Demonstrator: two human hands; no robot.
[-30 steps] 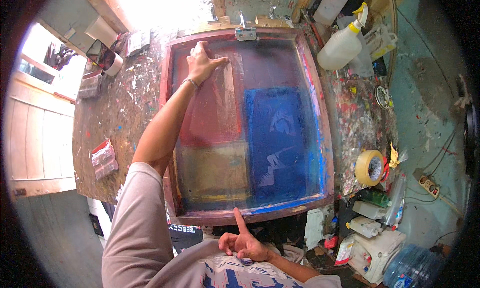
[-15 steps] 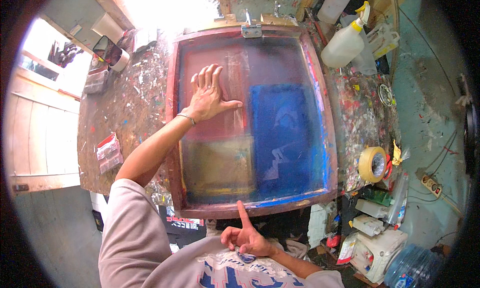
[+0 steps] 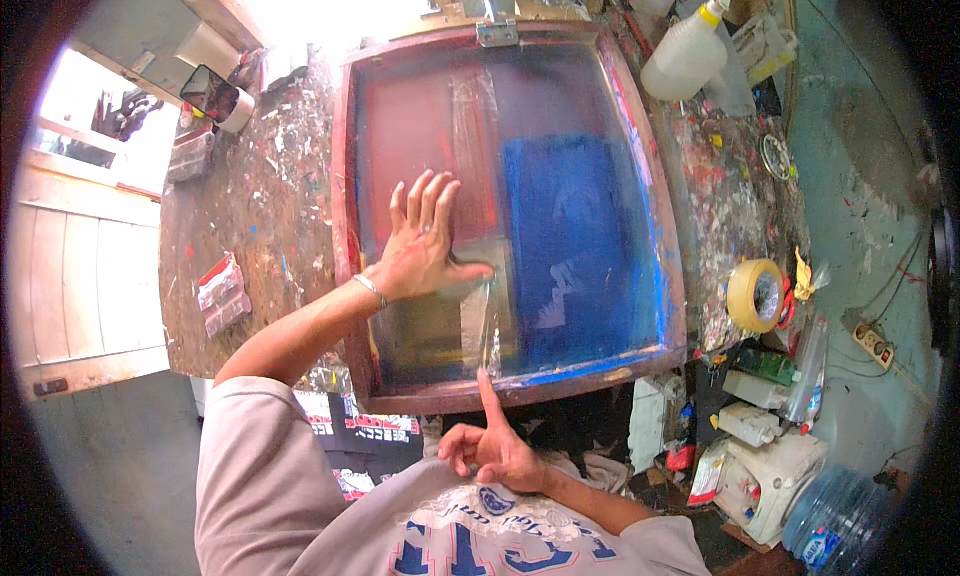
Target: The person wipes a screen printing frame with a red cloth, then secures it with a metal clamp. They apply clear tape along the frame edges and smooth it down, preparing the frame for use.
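Note:
A wooden-framed printing screen (image 3: 575, 246) lies on the worktable, its mesh stained red, yellow-olive and blue. A strip of clear tape (image 3: 478, 321) runs down its middle toward the near rail. My left hand (image 3: 422, 241) lies over the red and yellow patches, fingers spread and thumb out beside the tape, with nothing gripped. At the near rail, my right hand (image 3: 498, 449) points its index finger at the lower end of the tape. Its other fingers are loosely bent. Whether that fingertip presses the tape or the rail is unclear.
A metal hinge clamp (image 3: 497, 33) holds the screen's far rail. A spray bottle (image 3: 690, 51) stands at the far right. A tape roll (image 3: 755, 296) sits on the right edge of the paint-spattered table (image 3: 270, 226). A small plastic packet (image 3: 222, 296) lies at left.
My left hand has slid toward me, from the red patch to the border with the yellow one. More of the tape strip shows near the near rail. My right hand keeps its pose.

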